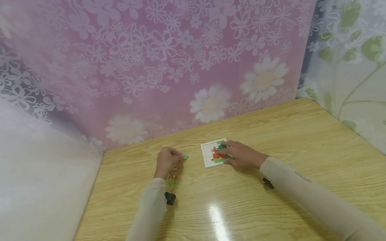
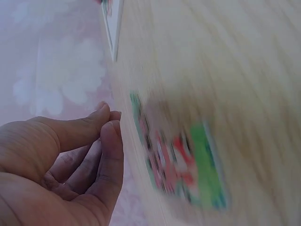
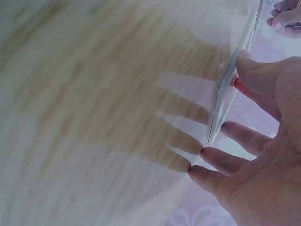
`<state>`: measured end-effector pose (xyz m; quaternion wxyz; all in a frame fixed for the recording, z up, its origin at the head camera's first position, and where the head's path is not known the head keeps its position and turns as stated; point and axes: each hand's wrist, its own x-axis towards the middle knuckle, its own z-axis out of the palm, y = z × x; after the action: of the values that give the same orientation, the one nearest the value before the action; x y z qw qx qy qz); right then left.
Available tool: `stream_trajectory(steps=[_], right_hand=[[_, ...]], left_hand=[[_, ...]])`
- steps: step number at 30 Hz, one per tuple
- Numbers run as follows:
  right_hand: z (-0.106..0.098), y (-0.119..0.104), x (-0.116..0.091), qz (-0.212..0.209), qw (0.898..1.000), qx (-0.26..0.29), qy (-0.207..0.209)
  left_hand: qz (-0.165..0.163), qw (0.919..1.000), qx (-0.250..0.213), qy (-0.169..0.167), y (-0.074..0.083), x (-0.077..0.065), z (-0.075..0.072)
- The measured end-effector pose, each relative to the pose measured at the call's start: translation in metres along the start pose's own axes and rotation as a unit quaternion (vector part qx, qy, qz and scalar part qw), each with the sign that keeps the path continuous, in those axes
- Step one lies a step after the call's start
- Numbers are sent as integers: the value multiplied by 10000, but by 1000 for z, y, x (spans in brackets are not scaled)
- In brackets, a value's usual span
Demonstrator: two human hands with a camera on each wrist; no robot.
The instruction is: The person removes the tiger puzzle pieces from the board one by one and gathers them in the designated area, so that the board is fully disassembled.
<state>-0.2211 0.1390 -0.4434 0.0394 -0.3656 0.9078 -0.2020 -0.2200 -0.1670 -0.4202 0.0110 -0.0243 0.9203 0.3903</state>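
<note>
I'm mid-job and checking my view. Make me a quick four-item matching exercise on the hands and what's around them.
1. left hand
2. right hand
3. puzzle board
4. table

A. yellowish, wood-grained
B. nearest the loose puzzle pieces
C. white-bordered, partly filled with green and red
D. fingers touching the puzzle board

Pairs: 1-B, 2-D, 3-C, 4-A
</note>
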Motion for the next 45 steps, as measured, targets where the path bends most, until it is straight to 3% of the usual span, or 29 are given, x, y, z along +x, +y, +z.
stream_trajectory(steps=[5, 13, 22, 33, 38, 45], right_hand=[[-1, 0, -1, 167, 9996, 206, -48], [1, 2, 0, -202, 9997, -60, 83], [2, 2, 0, -208, 9996, -72, 184], [4, 4, -1, -286, 9992, -135, 256], [4, 5, -1, -363, 9990, -142, 208], [5, 5, -2, -343, 9990, -133, 241]], left_hand=[[300, 9993, 207, -112, 15, 2, 15], [516, 9981, 264, -215, 38, 8, 42], [722, 9960, 187, -499, 53, 13, 69], [619, 9958, 230, -632, 58, 20, 85], [687, 9954, 317, -582, 60, 21, 88], [492, 9962, 286, -654, 61, 21, 90]])
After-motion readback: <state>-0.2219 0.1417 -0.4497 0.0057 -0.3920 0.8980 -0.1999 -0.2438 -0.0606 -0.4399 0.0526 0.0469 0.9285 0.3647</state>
